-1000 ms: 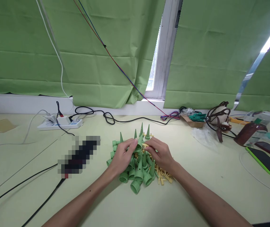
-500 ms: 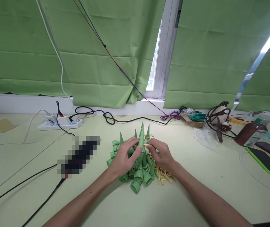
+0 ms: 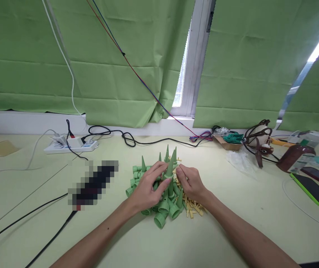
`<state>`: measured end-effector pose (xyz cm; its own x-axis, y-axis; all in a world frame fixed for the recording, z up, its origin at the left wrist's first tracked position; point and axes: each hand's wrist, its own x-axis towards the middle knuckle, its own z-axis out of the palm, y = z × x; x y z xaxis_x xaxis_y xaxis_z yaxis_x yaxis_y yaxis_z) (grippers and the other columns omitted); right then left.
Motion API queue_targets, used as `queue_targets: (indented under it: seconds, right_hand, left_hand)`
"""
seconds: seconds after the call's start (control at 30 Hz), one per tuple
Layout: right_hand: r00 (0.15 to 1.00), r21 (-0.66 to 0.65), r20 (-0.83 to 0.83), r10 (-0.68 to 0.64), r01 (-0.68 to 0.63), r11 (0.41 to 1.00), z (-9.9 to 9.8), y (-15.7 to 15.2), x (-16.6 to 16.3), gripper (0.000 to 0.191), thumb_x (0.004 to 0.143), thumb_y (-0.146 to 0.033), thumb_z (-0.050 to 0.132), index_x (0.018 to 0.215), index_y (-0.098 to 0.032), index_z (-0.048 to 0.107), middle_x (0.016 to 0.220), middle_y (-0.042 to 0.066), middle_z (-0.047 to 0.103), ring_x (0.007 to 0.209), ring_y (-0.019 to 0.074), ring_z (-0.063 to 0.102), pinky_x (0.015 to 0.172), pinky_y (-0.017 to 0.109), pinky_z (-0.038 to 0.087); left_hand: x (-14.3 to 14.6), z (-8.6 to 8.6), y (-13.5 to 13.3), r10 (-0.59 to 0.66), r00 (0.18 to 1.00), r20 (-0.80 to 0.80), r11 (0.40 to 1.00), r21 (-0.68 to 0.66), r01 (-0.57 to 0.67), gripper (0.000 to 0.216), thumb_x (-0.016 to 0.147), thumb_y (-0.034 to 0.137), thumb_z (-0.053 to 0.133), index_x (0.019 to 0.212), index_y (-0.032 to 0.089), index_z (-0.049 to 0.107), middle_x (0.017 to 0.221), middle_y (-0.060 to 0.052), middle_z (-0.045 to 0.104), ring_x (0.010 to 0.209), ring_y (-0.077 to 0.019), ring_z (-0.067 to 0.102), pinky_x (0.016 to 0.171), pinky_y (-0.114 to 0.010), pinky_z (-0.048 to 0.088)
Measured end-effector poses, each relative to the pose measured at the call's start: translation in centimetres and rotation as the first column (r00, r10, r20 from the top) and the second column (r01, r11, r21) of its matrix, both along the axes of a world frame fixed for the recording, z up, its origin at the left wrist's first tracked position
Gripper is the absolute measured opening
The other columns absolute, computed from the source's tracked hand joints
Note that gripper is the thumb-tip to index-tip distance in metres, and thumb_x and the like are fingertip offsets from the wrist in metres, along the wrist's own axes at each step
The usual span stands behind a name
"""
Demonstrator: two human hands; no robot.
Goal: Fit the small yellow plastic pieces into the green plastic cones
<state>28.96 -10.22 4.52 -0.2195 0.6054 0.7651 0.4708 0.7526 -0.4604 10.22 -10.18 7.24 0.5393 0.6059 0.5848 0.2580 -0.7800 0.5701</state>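
Observation:
My left hand [image 3: 149, 186] grips a hollow green plastic cone [image 3: 171, 165] between thumb and fingers; its pointed tip stands up, leaning a little right. Close beside it, my right hand [image 3: 191, 182] is closed in a pinch on a small yellow peg, which the fingers almost wholly hide. Under and around both hands lies a pile of green cones [image 3: 160, 220], some upright, others on their sides with open round ends showing. Loose yellow pegs [image 3: 194, 208] are heaped below my right hand.
A white power strip [image 3: 71, 147] with plugs and black cables lies back left, near a blurred dark object [image 3: 95, 184]. At right are a small cardboard box [image 3: 228, 143], a plastic bag [image 3: 243, 162], a brown bottle [image 3: 296, 158] and a green-edged phone [image 3: 316, 191].
The cone in my left hand has shifted slightly right and tilted that way. The yellow peg, visible earlier at my right fingertips, is now mostly hidden as those fingers curl more.

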Motion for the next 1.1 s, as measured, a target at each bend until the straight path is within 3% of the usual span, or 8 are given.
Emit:
queue_targets:
  seconds: [0.17,0.37,0.63,0.77,0.9,1.1]
  right_hand:
    - [1.0,-0.003,0.002,0.003,-0.003,1.0,-0.1,0.0,0.0,0.036,0.103,-0.027,0.032,0.067,-0.023,0.032,0.056,-0.005,0.034,0.047,0.0107,0.033,0.05,0.027,0.028]
    - [1.0,0.018,0.014,0.018,-0.018,1.0,-0.1,0.0,-0.1,0.036,0.102,-0.025,0.032,0.067,-0.023,0.032,0.055,-0.005,0.031,0.046,0.0106,0.031,0.05,0.027,0.026]
    - [0.999,0.021,0.028,-0.039,0.038,0.999,-0.4,0.1,-0.1,0.035,0.102,-0.026,0.033,0.068,-0.022,0.037,0.057,-0.004,0.038,0.048,0.0105,0.036,0.052,0.026,0.03]
    - [0.996,0.07,0.002,-0.084,0.084,0.994,-0.4,0.2,-0.2,0.033,0.102,-0.025,0.037,0.069,-0.021,0.042,0.058,-0.004,0.04,0.049,0.0099,0.038,0.052,0.024,0.031]
    - [0.994,0.109,-0.036,-0.101,0.105,0.988,-0.2,0.2,-0.3,0.028,0.101,-0.023,0.04,0.075,-0.02,0.049,0.061,-0.003,0.047,0.052,0.0104,0.043,0.053,0.023,0.034]
    - [0.996,0.115,-0.038,-0.079,0.083,0.99,-0.3,0.3,-0.3,0.021,0.1,-0.024,0.044,0.084,-0.019,0.056,0.068,0.0,0.056,0.058,0.012,0.049,0.058,0.024,0.039]
  left_hand:
    - [0.0,-0.1,0.0,-0.016,1.0,-0.012,0.999,0.036,0.016,0.036,0.095,0.017,0.048,0.131,0.023,0.053,0.115,-0.01,0.056,0.107,-0.0216,0.055,0.093,-0.034,0.048]
    - [-0.1,-0.7,0.5,-0.034,0.999,-0.029,0.99,0.136,0.038,0.047,0.095,0.006,0.041,0.134,0.03,0.049,0.122,-0.01,0.049,0.108,-0.0199,0.055,0.088,-0.034,0.052]
    - [0.1,-1.1,0.8,0.106,0.994,0.004,0.963,0.247,-0.104,0.038,0.095,0.008,0.042,0.125,0.028,0.054,0.124,-0.009,0.044,0.102,-0.0173,0.057,0.083,-0.031,0.052]
    - [0.2,-1.0,0.7,0.216,0.974,0.061,0.961,0.16,-0.224,0.025,0.095,0.016,0.049,0.119,0.023,0.051,0.114,-0.007,0.05,0.093,-0.016,0.058,0.08,-0.03,0.052]
    - [0.4,-0.6,0.7,0.274,0.957,0.094,0.961,0.015,-0.277,0.006,0.095,0.026,0.052,0.098,0.02,0.052,0.095,-0.003,0.055,0.085,-0.0153,0.056,0.074,-0.027,0.047]
    - [0.6,0.1,0.4,0.196,0.979,0.048,0.965,-0.188,-0.184,0.036,0.101,0.037,0.037,0.072,0.018,0.048,0.071,0.001,0.046,0.068,-0.0127,0.045,0.065,-0.026,0.037]
